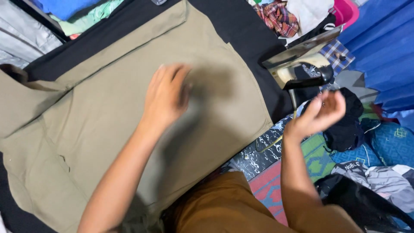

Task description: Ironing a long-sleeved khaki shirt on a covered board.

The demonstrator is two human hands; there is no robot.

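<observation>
The olive shirt [129, 121] lies spread flat on the black-covered tabletop [246, 26], and the left hand [166, 95] rests on it, fingers open and flat, which reads as the smoothing step. The right hand [321, 112] hovers off the edge just beside the upturned iron [302, 64], fingers loosely curled and empty. The next move calls for a firm grip on the iron's handle while the cloth stays flat.

Around me, a black cloth [241, 26] covers the ironing surface; marble-patterned floor [254, 157] below; blue curtain [384, 47] at my right; clothes heaped [284, 15] beyond.
</observation>
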